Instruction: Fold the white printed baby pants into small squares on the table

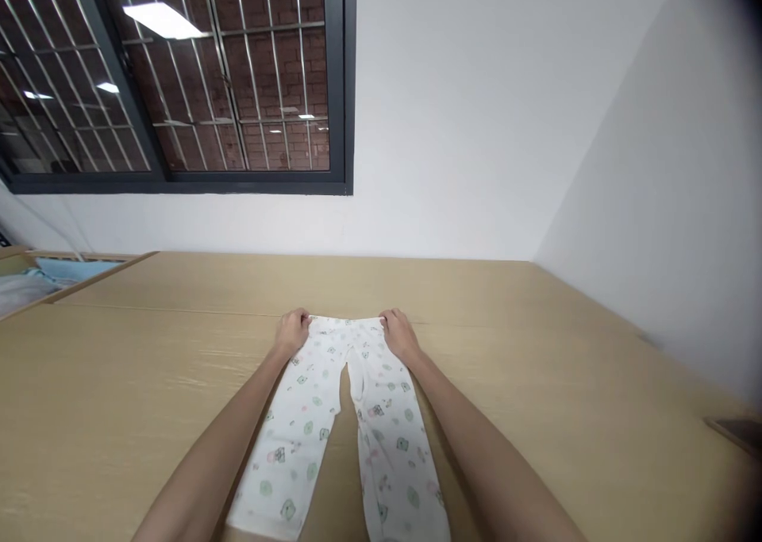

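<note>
A pair of white trousers (309, 415) with a small green and pink print lies spread on the wooden tabletop, waistband away from me and legs toward me. My left hand (293, 331) grips the left corner of the waistband, fingers closed on the cloth. At the opposite corner, my right hand (398, 332) pinches the waistband in the same way. Between the two hands the waist edge runs nearly straight. The right leg has a fold along its inner side, and its lower end runs out of the picture.
The pale wooden table (536, 383) reaches back to a white wall (446, 113). A dark-framed window (238, 74) with metal bars is at the upper left. On the far left stands a wooden bin (107, 276) with light blue and white cloth inside. A dark object (738, 431) lies at the right edge.
</note>
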`<state>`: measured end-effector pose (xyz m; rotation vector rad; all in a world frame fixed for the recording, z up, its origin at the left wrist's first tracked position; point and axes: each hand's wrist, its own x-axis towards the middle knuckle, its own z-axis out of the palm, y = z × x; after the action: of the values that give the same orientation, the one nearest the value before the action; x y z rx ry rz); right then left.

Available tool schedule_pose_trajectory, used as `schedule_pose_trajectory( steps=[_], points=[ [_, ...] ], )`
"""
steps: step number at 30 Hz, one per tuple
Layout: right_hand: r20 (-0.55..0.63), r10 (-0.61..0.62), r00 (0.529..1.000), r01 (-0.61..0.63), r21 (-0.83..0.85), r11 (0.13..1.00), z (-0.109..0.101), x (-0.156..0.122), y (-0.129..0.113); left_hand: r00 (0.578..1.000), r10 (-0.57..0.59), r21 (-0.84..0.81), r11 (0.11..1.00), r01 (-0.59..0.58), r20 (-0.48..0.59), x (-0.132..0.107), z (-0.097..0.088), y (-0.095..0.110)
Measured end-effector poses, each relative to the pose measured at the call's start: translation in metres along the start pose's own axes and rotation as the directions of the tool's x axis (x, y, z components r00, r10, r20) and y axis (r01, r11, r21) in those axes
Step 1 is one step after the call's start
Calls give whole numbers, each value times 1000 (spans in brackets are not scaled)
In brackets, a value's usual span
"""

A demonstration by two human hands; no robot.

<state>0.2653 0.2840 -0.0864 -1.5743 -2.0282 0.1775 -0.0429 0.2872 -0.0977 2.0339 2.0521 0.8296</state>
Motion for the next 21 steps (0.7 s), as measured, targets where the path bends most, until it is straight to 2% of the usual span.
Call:
schedule_pose_trajectory(
  steps=[6, 13, 17, 21],
  points=[
    [22, 2, 1000, -1, -43, 999, 1, 15, 8, 999, 25, -86, 996, -22, 35, 17, 10, -5],
    [3, 71, 997, -71, -14, 997, 2, 17, 14, 997, 6, -187, 982, 10, 82, 17, 14, -10],
    [0, 89, 996, -89, 3, 996, 3, 17, 16, 996, -18, -207, 978, 35, 84, 13, 7, -3],
    [-13, 94, 995, -94, 21, 995, 3, 17, 17, 997, -6, -227, 974, 22, 72, 8, -12, 16]
  ],
)
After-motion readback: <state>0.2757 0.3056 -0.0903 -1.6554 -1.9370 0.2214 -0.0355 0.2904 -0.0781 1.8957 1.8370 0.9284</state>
